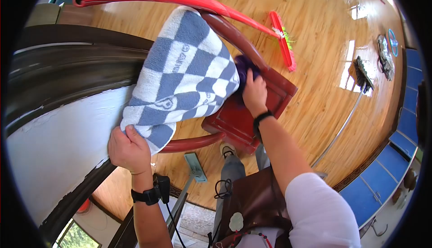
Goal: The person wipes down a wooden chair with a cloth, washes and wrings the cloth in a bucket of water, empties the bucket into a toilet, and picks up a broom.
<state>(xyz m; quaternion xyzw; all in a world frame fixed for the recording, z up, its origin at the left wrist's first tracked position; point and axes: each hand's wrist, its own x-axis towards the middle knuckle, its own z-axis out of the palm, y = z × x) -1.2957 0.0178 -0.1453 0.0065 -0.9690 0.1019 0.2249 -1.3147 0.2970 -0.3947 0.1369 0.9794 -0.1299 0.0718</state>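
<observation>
A blue-and-white checkered towel (pixel 184 68) hangs over the back of a dark red wooden chair (pixel 238 117). My left hand (pixel 130 148) is closed on the towel's lower left corner, with the thumb on top. On the chair's seat, at the towel's right edge, lies a dark purple cloth (pixel 244 70). My right hand (pixel 255 93) is closed on this cloth, its fingers partly hidden behind it. The towel covers much of the chair's back.
A red-handled broom (pixel 283 41) leans across the chair's top. Dark wooden furniture (pixel 72 72) stands at left. A green flat mop (pixel 195 167) lies near my feet, another mop (pixel 361 75) at right. Blue cabinets (pixel 360 198) line the right side.
</observation>
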